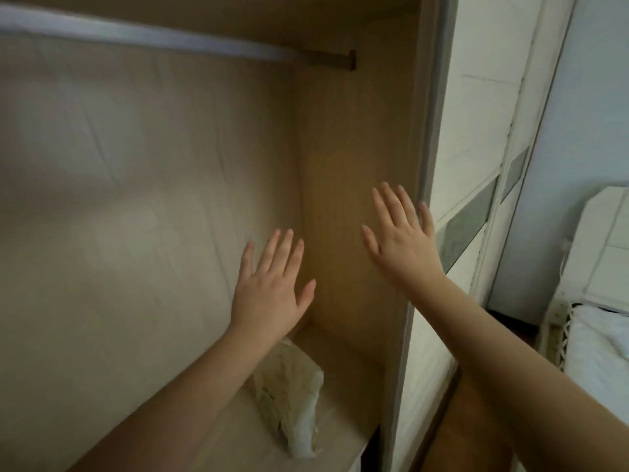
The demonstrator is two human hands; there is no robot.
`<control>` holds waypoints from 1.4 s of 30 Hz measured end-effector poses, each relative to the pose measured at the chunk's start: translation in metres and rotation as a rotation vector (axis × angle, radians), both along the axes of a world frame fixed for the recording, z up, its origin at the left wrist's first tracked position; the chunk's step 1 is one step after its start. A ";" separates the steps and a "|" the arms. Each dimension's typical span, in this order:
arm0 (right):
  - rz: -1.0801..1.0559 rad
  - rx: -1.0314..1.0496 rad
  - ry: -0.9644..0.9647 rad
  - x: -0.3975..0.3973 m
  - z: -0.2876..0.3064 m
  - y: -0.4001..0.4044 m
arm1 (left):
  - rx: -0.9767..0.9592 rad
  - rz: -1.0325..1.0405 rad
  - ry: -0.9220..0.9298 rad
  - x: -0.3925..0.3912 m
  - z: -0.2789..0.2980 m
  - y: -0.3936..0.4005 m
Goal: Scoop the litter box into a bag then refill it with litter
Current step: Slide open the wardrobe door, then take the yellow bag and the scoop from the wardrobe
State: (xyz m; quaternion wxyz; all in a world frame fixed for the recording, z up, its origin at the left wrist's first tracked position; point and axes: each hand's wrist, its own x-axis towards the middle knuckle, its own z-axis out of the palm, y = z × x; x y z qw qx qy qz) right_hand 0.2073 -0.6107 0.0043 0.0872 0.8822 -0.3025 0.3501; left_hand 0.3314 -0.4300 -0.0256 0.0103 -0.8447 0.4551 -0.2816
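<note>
Both my hands are raised in front of an open wooden wardrobe (354, 165). My left hand (272, 287) is held up with straight, spread fingers and holds nothing. My right hand (403, 240) is higher and to the right, near the wardrobe's side edge, also flat with spread fingers and holding nothing. On the wardrobe shelf (343, 376) below my left forearm lies a crumpled whitish plastic bag (292, 393). No litter box, scoop or litter is in view.
A hanging rail (170, 42) crosses the top of the wardrobe. A white sliding door (476, 148) with a grey band stands to the right. A bed with white bedding (599, 345) and a white headboard is at the far right.
</note>
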 end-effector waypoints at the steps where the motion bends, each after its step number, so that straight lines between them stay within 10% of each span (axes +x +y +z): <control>1: 0.027 0.015 0.014 0.006 -0.007 0.008 | 0.008 0.028 0.037 0.006 -0.007 0.010; 22: 0.167 0.114 0.146 0.058 -0.116 0.094 | -0.282 0.202 0.257 0.071 -0.103 0.057; 42: 0.891 0.251 0.565 0.143 -0.269 0.097 | -0.195 0.795 0.338 0.036 -0.260 0.143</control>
